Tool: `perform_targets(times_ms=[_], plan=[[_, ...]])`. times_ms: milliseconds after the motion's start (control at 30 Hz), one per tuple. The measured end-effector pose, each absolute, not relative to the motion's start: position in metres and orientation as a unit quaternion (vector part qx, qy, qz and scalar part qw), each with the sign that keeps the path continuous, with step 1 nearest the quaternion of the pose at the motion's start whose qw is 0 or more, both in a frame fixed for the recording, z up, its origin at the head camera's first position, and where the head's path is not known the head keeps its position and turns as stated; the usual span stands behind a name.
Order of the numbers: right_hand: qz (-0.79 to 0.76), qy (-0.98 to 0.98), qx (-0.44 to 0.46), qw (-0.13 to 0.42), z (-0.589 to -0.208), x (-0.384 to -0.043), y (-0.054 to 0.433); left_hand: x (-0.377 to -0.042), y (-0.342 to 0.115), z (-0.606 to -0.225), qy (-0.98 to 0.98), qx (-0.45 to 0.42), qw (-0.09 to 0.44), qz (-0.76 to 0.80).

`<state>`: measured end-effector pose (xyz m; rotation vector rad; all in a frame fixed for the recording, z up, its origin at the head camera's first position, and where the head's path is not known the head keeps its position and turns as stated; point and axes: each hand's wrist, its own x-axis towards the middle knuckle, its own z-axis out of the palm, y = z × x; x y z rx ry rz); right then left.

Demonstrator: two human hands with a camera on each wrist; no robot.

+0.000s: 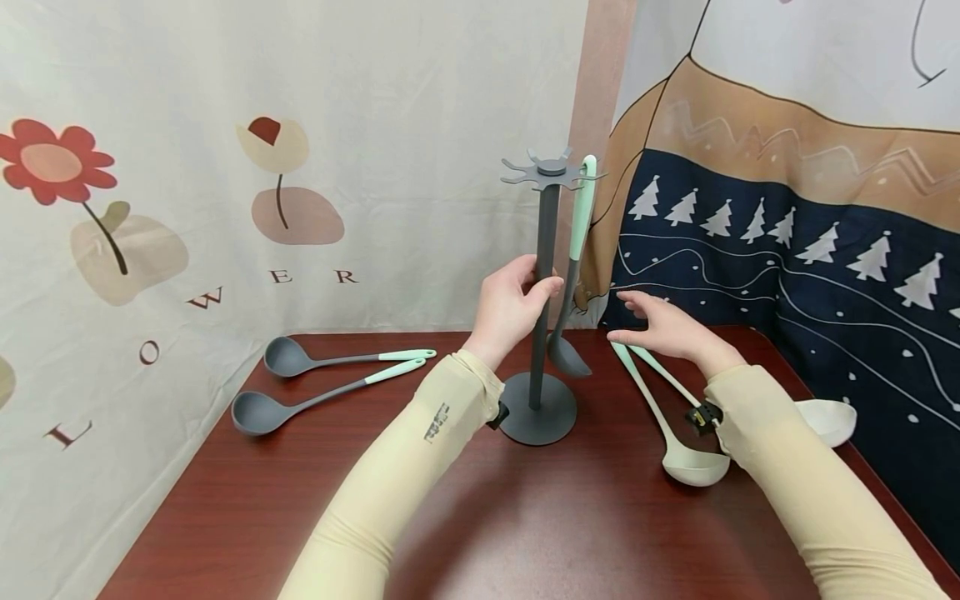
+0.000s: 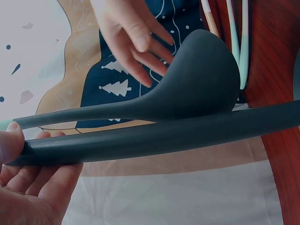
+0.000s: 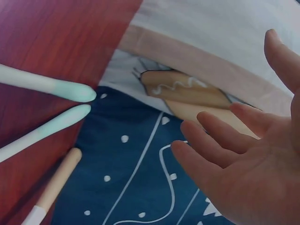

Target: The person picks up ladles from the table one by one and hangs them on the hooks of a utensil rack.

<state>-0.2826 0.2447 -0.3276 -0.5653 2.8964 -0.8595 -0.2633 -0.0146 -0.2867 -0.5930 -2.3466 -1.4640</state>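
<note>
Dark reddish tbl (image 1: 600, 517) in front of me w/ a soft sheen on top, pale cloth (image 1: 420, 150) behind it on the L w/ flower prints (image 1: 51, 162) & ltrs (image 1: 281, 277), pinkish stripe (image 1: 600, 75), then tan/navy fabric (image 1: 862, 325) on the R w/ white trees (image 1: 919, 283), tbh kinda cozy-looking.

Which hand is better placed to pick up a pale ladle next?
Likely the right hand: it is empty and nearer the pale ladles, while the left hand grips the stand.
</note>
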Motion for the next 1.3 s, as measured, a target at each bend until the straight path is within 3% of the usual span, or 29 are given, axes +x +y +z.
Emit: perform_targets(times_ms=[1300], plan=[[-0.223,0.958,-0.144,0.111,-0.370,-0.297,0.253,-0.262,-0.015,-0.287,-0.814,-0.203,0.151,-0.523]])
